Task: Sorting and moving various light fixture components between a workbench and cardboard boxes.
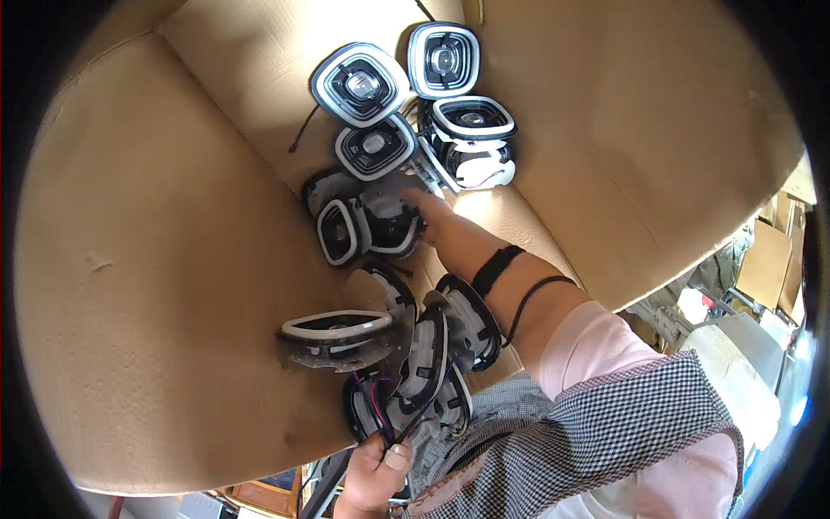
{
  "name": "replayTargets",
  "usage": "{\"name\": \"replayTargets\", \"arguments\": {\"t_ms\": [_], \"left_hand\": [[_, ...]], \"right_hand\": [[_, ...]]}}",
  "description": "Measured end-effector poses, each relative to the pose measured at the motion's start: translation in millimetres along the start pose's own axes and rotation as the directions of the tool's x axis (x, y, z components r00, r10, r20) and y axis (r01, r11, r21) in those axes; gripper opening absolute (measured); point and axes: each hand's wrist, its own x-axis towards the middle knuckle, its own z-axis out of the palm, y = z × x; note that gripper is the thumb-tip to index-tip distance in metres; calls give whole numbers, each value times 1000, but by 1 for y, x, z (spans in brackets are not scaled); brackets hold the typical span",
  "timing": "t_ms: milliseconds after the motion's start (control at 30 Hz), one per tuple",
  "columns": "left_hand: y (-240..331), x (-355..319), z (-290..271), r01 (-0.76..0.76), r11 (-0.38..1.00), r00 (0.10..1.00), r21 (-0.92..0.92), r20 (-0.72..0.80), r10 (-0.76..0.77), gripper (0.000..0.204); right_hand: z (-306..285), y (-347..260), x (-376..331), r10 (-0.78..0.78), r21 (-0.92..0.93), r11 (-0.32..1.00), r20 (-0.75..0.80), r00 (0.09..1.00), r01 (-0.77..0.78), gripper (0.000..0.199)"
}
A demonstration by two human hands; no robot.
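Observation:
My left hand (376, 471) is closed around a bundle of dark cables (387, 426) with thin red and purple wires. Several headlight units cluster just above that fist; one headlight (337, 325) with a white rim lies on its side at their left. My right hand (428, 212) reaches deep into a big cardboard box (156, 277), its fingers closed on the edge of a black and grey headlight (391, 221). Part of those fingers is hidden by the lamp. Touching it on the left is another white-rimmed headlight (339, 232).
Farther in, more square headlights lie grouped, including one lens-up (360, 84) and another (443, 60) to its right. High cardboard walls stand left and right. Beyond the right wall's edge are loose cardboard (765, 259) and a pale covered item (735, 368).

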Motion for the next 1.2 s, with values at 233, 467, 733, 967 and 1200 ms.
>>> {"name": "replayTargets", "arguments": {"t_ms": [233,467,733,967,1200], "left_hand": [[-6,-20,1,-51,998,998,-34,25,52,23],[-4,-59,7,-88,994,996,70,22,86,16],[-5,-110,2,-210,976,977,59,53,207,20],[0,-136,8,-299,930,954,214,52,295,22],[11,-129,14,-314,936,949,162,73,306,22]], "right_hand": [[-29,12,-101,-53,-65,997,-32,998,51,39],[-77,19,-199,-110,87,990,-23,994,111,42],[-104,16,-305,-300,187,940,49,953,286,39],[-109,-6,-410,-650,322,734,80,755,598,55],[-159,19,-521,-757,496,626,199,623,602,56]]}}
